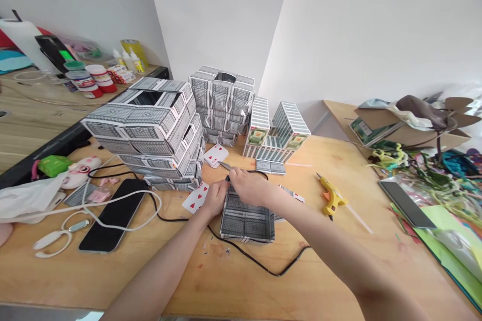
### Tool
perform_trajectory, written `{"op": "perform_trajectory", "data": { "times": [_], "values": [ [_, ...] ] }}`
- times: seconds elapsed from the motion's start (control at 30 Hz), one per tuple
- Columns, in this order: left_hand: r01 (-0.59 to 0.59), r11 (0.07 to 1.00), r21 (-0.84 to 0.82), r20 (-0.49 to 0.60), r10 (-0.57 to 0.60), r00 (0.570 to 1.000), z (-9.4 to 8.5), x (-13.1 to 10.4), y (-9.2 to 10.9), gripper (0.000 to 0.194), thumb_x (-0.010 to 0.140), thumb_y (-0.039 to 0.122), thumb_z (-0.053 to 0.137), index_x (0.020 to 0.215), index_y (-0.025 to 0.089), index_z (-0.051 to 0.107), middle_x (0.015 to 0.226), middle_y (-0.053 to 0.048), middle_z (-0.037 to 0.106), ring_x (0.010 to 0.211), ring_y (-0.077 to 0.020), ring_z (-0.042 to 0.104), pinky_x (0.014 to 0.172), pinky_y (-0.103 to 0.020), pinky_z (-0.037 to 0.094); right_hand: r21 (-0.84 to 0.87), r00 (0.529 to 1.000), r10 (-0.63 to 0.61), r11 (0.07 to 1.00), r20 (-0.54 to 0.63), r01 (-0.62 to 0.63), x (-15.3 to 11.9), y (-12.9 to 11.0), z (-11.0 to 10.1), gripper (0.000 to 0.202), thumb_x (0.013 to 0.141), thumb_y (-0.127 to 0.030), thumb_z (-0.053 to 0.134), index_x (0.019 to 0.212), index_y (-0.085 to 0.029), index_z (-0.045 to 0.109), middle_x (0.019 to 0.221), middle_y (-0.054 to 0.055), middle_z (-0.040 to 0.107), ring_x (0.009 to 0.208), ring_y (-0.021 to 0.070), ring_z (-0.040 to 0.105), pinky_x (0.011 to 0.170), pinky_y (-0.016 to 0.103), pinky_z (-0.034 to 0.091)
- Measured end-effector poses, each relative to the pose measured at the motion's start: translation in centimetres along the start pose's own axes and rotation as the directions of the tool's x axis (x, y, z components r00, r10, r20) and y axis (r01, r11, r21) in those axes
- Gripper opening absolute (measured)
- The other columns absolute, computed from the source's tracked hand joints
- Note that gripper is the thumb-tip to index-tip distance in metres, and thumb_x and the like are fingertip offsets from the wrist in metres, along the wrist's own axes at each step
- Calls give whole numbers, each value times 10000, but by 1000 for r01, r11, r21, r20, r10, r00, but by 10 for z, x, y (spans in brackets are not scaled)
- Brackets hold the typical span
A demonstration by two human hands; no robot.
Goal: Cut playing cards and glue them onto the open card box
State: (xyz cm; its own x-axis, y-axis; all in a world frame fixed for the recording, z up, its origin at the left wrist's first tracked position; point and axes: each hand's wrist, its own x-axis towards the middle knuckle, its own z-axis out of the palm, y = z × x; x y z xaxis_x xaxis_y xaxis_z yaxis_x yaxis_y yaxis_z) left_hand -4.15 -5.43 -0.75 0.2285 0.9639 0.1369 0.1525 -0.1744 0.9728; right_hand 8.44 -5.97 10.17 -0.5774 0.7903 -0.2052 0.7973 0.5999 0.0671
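Observation:
A shallow open tray made of grey-patterned playing cards (pixel 246 225) rests on the table. My left hand (pixel 216 197) is closed on its far left corner. My right hand (pixel 248 186) is closed round scissors, whose metal blades (pixel 225 165) stick out to the upper left over a heart card (pixel 216 154). The scissors' handles are mostly hidden by the fingers. Another heart card (pixel 196 198) lies left of my left hand. Beyond the hands stand a stacked card structure (pixel 150 130) and a second one (pixel 222 100).
Stacked card boxes (pixel 276 130) stand at the back. A yellow glue gun (pixel 332 196) lies on the right. At left are a black phone (pixel 113 215), a white cable (pixel 124 193) and white scissors (pixel 56 239). A black cord (pixel 259 267) curves before the tray. Craft scraps (pixel 425 175) cover the right side.

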Motion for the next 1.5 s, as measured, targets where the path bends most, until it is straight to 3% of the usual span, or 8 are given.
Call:
{"op": "perform_trajectory", "data": {
  "times": [0.23,0.43,0.7,0.97,1.1,1.3,1.43,1.5],
  "values": [
    [-10,1000,-12,12,10,1000,1,0,2,356,805,328,346,478,189,359,478,16,403,496,-108,338,466,-241,284,4,999,7,1000,-46,-7,-1,-1,5,262,764,-35,333,989,-84,457,1018,158,519,912,220,532,700,303,472],
    [-7,999,-43,45,9,999,3,-3,4,349,815,310,289,524,185,435,512,7,479,556,-132,415,517,-246,363,92,994,-6,996,-105,16,-3,2,13,264,712,-25,370,957,-105,428,984,129,497,917,215,507,754,315,448],
    [-31,981,-194,263,82,961,-2,-3,9,248,773,235,365,819,141,590,778,-53,620,811,-195,517,726,-300,414,179,997,-69,981,-34,74,-8,16,13,411,587,-17,455,986,-102,409,1033,120,445,968,226,450,806,330,421],
    [6,977,-212,289,57,956,-3,-3,14,344,723,152,352,993,123,562,975,-58,608,914,-202,497,781,-290,394,110,996,51,993,-76,-42,-9,11,9,334,661,-17,494,987,-85,478,997,124,514,921,214,500,752,280,414],
    [45,982,-184,290,10,957,-3,-4,16,354,714,158,359,1003,122,560,979,-49,607,897,-200,502,742,-274,396,225,989,112,970,-93,-89,-9,21,12,269,712,-37,457,955,-132,522,919,81,574,830,177,548,677,244,398],
    [57,984,-171,300,-3,954,-5,-3,17,349,711,168,376,997,122,571,935,-39,613,879,-201,514,709,-268,402,383,970,155,921,-188,-73,-10,35,17,181,785,-127,470,874,-171,621,843,46,625,822,149,561,713,213,370],
    [54,987,-152,327,-1,945,-5,-3,19,355,694,152,377,995,132,564,938,-43,612,901,-204,526,724,-281,423,325,968,198,935,-154,-140,-11,36,14,148,788,-215,508,837,-199,647,789,29,654,765,159,575,656,226,358],
    [28,989,-143,271,12,962,-5,-3,21,369,684,136,388,1024,148,529,990,-50,598,940,-199,529,763,-295,434,303,966,220,938,-135,-171,-12,36,13,143,785,-246,519,830,-214,651,758,20,661,734,161,577,627,229,346]
  ]
}}
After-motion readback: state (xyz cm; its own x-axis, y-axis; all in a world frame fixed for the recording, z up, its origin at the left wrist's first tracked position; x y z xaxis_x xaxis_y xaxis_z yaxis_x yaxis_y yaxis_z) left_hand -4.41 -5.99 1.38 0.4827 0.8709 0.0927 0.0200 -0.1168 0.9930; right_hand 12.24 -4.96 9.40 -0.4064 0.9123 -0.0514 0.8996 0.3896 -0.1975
